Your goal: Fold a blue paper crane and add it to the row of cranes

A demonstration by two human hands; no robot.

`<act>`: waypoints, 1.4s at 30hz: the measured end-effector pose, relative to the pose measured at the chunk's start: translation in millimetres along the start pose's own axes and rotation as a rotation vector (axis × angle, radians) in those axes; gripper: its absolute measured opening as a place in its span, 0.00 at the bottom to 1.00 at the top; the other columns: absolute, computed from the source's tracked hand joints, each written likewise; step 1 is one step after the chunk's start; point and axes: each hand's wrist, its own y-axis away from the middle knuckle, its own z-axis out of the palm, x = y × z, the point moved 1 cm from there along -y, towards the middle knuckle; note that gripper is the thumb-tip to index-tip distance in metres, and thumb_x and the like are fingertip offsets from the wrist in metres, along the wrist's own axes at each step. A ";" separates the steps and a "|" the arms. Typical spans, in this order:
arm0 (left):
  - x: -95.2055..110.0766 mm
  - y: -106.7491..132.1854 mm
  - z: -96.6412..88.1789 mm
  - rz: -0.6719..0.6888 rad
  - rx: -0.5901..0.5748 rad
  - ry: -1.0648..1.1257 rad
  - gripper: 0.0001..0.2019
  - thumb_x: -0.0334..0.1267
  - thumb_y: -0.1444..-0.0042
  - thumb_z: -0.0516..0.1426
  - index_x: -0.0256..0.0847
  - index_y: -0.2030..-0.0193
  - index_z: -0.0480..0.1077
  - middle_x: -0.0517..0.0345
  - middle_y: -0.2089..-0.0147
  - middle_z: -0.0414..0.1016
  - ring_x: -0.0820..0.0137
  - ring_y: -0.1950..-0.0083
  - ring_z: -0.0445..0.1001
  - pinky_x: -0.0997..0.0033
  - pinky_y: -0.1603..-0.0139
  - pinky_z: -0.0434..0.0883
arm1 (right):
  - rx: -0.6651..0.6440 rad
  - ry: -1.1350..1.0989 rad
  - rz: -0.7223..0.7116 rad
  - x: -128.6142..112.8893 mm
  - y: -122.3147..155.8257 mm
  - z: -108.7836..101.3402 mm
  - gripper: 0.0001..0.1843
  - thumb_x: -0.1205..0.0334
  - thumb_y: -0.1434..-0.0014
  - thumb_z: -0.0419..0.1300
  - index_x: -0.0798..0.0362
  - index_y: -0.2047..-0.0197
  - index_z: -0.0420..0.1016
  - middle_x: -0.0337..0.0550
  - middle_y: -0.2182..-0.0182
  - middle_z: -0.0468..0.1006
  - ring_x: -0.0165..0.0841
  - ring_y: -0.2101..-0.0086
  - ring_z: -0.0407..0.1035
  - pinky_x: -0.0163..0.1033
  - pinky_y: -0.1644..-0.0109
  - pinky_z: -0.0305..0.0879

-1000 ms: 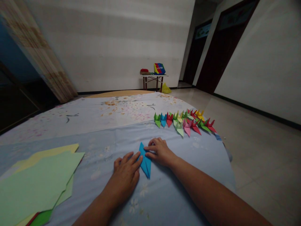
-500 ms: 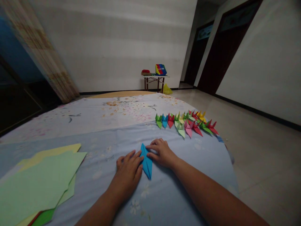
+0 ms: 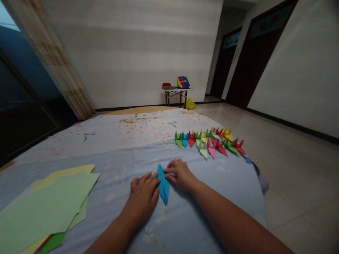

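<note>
A narrow blue folded paper (image 3: 164,188), shaped like a long diamond, lies on the blue cloth with its points facing away from and toward me. My left hand (image 3: 144,192) rests palm down at its left side, bent fingertips and thumb holding that edge against the cloth. On the opposite side, my right hand (image 3: 180,174) has its thumb and forefinger at the upper right edge, pinching it; the other fingers are curled. Whether any paper layer sits between those fingertips is hard to see. Several finished paper cranes (image 3: 211,148) in many colours stand in rows beyond my right hand.
At the left lies a stack of coloured paper sheets (image 3: 50,208), pale green on top. A floral tablecloth (image 3: 127,130) covers the far half of the round table. Against the wall stands a small table (image 3: 176,90) with a colourful box (image 3: 183,82).
The camera view has tilted up slightly, so the scene sits a little lower. Both hands stay at the blue folded paper, with only slight finger shifts.
</note>
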 end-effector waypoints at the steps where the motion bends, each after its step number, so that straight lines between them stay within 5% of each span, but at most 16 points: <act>1: 1.8 -1.0 -1.9 -0.004 -0.004 -0.008 0.16 0.37 0.41 0.47 0.46 0.47 0.66 0.54 0.39 0.65 0.59 0.37 0.57 0.47 0.41 0.49 | 0.001 0.003 0.000 0.0 -0.1 0.1 0.13 0.56 0.43 0.59 0.41 0.53 0.74 0.42 0.59 0.70 0.36 0.57 0.59 0.44 0.53 0.53; 8: 14.6 -8.5 -12.8 -0.007 -0.063 -0.074 0.21 0.33 0.43 0.48 0.45 0.42 0.63 0.53 0.41 0.67 0.56 0.39 0.59 0.45 0.41 0.46 | -0.012 0.032 0.027 0.4 -1.0 2.5 0.14 0.56 0.42 0.59 0.43 0.52 0.73 0.42 0.58 0.70 0.37 0.56 0.58 0.44 0.54 0.52; 25: 12.9 -9.0 0.5 -0.035 0.021 -0.031 0.23 0.35 0.42 0.47 0.48 0.39 0.58 0.56 0.43 0.69 0.61 0.41 0.61 0.50 0.40 0.44 | -0.014 0.015 0.028 0.4 1.0 2.2 0.13 0.56 0.42 0.58 0.44 0.54 0.74 0.43 0.58 0.69 0.36 0.56 0.58 0.43 0.52 0.53; 42: 15.5 -10.4 -3.8 -0.032 -0.004 -0.024 0.21 0.35 0.43 0.47 0.46 0.42 0.63 0.55 0.44 0.69 0.60 0.41 0.61 0.47 0.39 0.44 | -0.051 0.100 0.005 -1.3 1.3 1.8 0.13 0.56 0.41 0.56 0.41 0.52 0.73 0.43 0.57 0.68 0.36 0.56 0.58 0.43 0.54 0.52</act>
